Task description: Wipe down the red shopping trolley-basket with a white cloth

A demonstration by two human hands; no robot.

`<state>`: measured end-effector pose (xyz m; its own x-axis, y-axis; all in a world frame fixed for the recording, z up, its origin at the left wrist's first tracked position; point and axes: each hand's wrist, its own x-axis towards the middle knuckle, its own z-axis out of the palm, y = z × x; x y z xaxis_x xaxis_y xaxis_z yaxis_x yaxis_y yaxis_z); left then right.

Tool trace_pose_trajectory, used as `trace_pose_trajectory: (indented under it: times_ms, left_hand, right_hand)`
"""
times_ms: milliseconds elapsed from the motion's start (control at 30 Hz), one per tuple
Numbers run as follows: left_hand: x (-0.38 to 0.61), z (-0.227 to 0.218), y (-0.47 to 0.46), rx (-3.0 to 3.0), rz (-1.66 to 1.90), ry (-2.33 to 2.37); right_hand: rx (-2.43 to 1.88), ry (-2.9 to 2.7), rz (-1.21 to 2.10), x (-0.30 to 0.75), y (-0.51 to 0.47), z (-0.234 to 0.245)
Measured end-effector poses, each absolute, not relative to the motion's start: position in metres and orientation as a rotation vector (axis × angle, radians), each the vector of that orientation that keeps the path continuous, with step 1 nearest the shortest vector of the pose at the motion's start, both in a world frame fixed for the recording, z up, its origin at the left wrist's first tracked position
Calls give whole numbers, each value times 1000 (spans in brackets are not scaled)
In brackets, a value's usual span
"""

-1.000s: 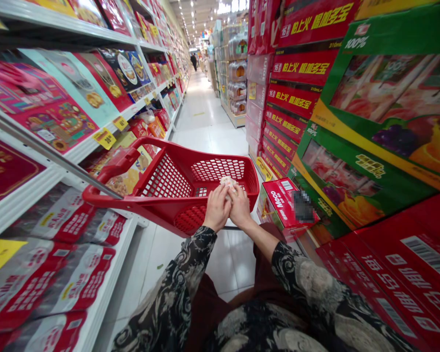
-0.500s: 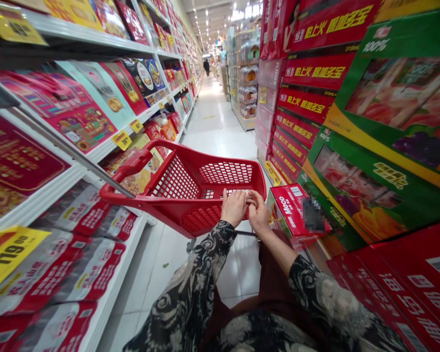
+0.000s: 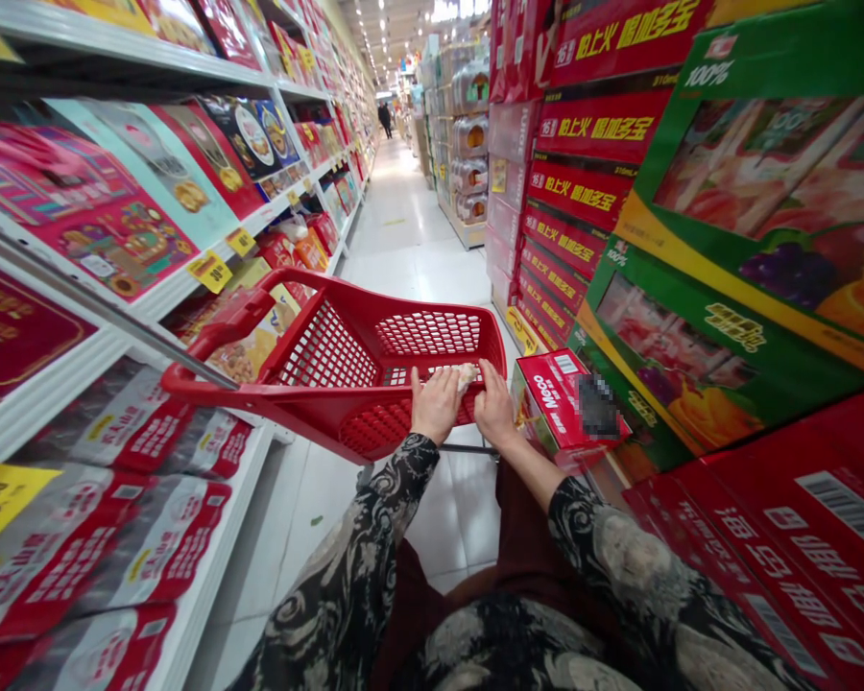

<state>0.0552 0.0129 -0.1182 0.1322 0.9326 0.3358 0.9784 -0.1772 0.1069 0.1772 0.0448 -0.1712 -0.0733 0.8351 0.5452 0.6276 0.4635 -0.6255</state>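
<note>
A small crumpled whitish thing (image 3: 468, 375), perhaps paper or a wrapper, shows between my two hands above the near rim of a red plastic shopping cart (image 3: 324, 393). My left hand (image 3: 436, 405) has its fingers closed on it, with the thumb toward the left. Close by on the right, my right hand (image 3: 494, 411) is bent with its fingers curled at the thing's right end; whatever its fingertips pinch is hidden. The cart stands sideways before me, its basket showing no goods and its handle (image 3: 220, 336) pointing left.
Shelves of boxed and bagged goods (image 3: 122, 211) line the left side. On the right rise stacked red drink cartons (image 3: 583, 182) and green juice boxes (image 3: 640, 317), with a red Meco box (image 3: 551, 389) beside the cart. A person (image 3: 384, 120) is far down the aisle (image 3: 396, 230).
My hands have drawn slightly apart from each other, and the whitish thing between them now shows. The whole view has shifted, so the cart and shelves sit a little further left.
</note>
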Motion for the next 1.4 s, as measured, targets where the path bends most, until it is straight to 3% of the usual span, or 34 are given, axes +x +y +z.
trace_pose_trajectory:
  times_ms: [167, 500, 833, 1167, 1400]
  left_hand:
    - [65, -127, 19, -2285, -479, -1814]
    - [-30, -121, -7, -1946, -570, -1999]
    - [21, -133, 12, -2154, -541, -1885]
    - [-71, -108, -16, -1895, -474, -1965]
    - [-45, -112, -14, -1874, -454, -1972]
  right_hand:
    - [-1198, -1890, 279, 178, 45, -173]
    - [-1241, -2011, 273, 174, 43, -165]
    - [-1205, -2162, 212, 156, 31, -165]
    - [-1103, -2348, 67, 172, 40, -173]
    - [-1175, -2285, 10, 172, 40, -169]
